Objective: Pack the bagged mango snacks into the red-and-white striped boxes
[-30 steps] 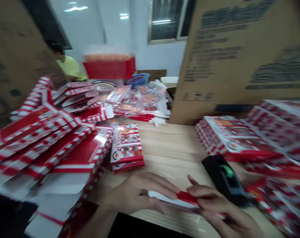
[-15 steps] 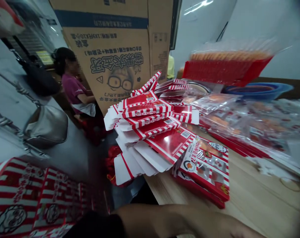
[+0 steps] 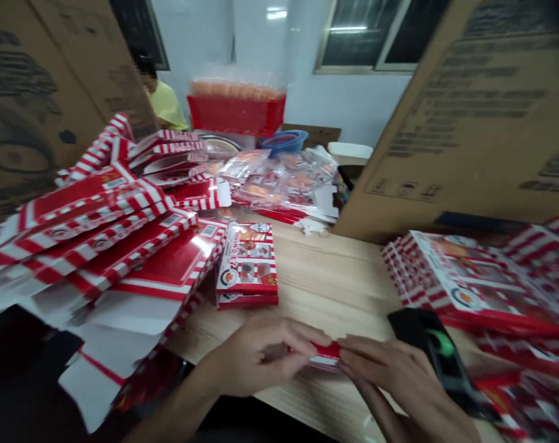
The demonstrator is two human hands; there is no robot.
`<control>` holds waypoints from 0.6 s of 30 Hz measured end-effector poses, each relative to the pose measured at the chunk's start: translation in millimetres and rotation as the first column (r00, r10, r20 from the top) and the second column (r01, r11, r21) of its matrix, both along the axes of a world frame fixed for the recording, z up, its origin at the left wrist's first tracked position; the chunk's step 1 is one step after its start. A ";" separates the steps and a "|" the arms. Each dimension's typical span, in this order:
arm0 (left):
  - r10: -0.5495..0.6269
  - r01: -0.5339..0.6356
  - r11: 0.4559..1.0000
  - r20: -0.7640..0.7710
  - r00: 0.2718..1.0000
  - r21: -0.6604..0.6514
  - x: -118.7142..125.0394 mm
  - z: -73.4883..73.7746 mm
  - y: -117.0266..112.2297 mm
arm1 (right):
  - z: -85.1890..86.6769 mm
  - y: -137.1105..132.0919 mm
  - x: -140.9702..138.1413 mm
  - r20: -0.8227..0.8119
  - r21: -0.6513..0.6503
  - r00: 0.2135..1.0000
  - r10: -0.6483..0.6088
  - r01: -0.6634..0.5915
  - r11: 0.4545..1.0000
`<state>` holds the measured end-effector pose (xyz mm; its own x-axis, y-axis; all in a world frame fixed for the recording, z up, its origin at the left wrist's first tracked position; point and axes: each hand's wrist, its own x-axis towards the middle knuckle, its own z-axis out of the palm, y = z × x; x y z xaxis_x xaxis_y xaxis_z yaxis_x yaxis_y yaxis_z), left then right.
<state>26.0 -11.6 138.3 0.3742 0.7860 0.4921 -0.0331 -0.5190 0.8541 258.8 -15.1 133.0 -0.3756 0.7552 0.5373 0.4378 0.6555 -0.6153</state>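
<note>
Two hands (image 3: 256,355) (image 3: 401,376) over half-hidden carton (image 3: 326,351)

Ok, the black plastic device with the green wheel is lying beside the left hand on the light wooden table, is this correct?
No, the side is wrong: the head view shows the black plastic device with the green wheel beside the right hand, not the left, on the light wooden table.
</note>
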 end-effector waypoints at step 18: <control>0.191 -0.088 0.937 -0.286 0.939 0.339 6.0 -28.1 -3.9 | -3.6 -1.3 23.8 -0.440 -0.322 0.894 0.080 -0.240 0.916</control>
